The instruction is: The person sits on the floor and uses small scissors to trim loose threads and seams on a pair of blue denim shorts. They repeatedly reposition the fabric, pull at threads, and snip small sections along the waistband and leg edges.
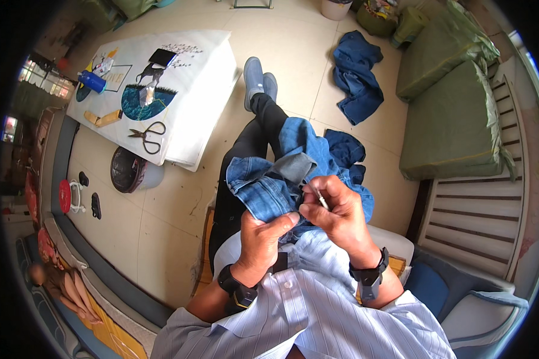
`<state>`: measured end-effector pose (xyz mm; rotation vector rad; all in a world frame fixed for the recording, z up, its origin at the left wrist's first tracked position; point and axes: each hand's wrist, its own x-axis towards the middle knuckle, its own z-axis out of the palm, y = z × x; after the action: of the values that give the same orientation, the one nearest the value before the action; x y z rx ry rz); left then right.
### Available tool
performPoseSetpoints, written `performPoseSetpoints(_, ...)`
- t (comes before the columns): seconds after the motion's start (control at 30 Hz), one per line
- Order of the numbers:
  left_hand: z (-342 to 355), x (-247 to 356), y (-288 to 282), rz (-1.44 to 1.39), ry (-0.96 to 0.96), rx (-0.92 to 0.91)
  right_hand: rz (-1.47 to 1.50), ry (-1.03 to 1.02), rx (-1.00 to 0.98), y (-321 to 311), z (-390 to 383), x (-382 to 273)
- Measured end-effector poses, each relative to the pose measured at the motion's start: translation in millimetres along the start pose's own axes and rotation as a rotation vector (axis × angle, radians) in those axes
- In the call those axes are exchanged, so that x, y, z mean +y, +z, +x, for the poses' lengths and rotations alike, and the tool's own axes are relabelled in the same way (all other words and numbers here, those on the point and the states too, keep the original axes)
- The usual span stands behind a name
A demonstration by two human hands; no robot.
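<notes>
Blue denim jeans (263, 194) lie bunched across my lap, with a grey inner piece of cloth (296, 167) turned outward. My left hand (265, 234) is closed on the denim, its thumb pressed over the edge. Just to the right, my right hand (336, 210) pinches a slim, pale metal tool (321, 198) close against the cloth. Its exact kind cannot be made out, and the working end is mostly hidden by fingers and fabric. More of the denim (308, 140) drapes over my knee.
Ahead on the left, a white-covered table (203, 78) bears black scissors (150, 137), a blue bottle (91, 82) and a dark phone-like object (162, 58). A bin (139, 170) stands below it. Other denim (358, 75) lies on the floor, near green-covered cushions (452, 122) at right.
</notes>
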<state>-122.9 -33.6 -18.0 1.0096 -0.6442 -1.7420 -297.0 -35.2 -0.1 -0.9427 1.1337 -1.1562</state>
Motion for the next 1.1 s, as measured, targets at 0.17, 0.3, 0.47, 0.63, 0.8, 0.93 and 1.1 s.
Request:
performPoseSetpoints(0.17,2.7,1.6,-3.6,-0.030,0.037,0.000,0.036,0.017,0.092,-16.7,-2.4,1.6)
performPoseSetpoints(0.3,1.9,4.4,-4.6,-0.070,-0.013,0.016,0.108,0.125,0.134,-27.1,-10.2,2.6)
performPoseSetpoints(0.47,0.8,10.4,-9.7,-0.157,-0.081,-0.001,0.039,-0.006,0.025,-16.3,-10.3,12.0)
performPoseSetpoints(0.63,-3.7,14.6,-18.5,-0.214,-0.103,-0.026,0.044,0.084,-0.001,-3.5,-15.2,11.4)
performPoseSetpoints(0.8,-10.6,20.2,-20.8,-0.027,-0.130,-0.082,0.046,-0.042,0.067,8.4,-14.1,23.4)
performPoseSetpoints(0.93,-18.9,14.8,-33.9,0.199,-0.150,-0.166,-0.151,-0.085,0.276,15.3,-10.1,12.2)
performPoseSetpoints(1.1,-22.1,16.2,-48.4,0.284,-0.194,-0.273,-0.207,-0.107,0.127,4.6,1.0,9.3)
